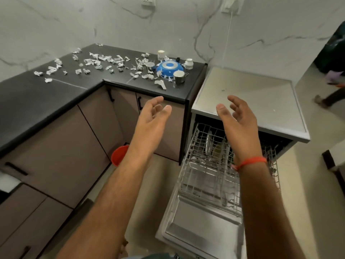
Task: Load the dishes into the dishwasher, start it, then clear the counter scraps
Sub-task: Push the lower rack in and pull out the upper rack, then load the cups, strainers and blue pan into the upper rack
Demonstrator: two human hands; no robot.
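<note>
Both hands empty above an open dishwasher, dishes waiting on the counter.

The left hand (153, 113) and right hand (237, 113) hover palms inward, fingers loosely spread and holding nothing, in front of the counter (56, 94) edge and over the pulled-out rack (209, 165). The dishes lie ahead and between them, on the counter's right end: an upturned blue bowl (169, 67), a steel cup (179, 76) just beside it, and two white cups (161, 55) behind. The left hand looks nearer the bowl. The rack holds what seems one upright plate (208, 144); the rest is too tangled to tell. The dishwasher (252, 101) door (201, 221) lies flat. Paper scraps (97, 62) litter the counter leftward; a red bin (119, 155) stands on the floor.
</note>
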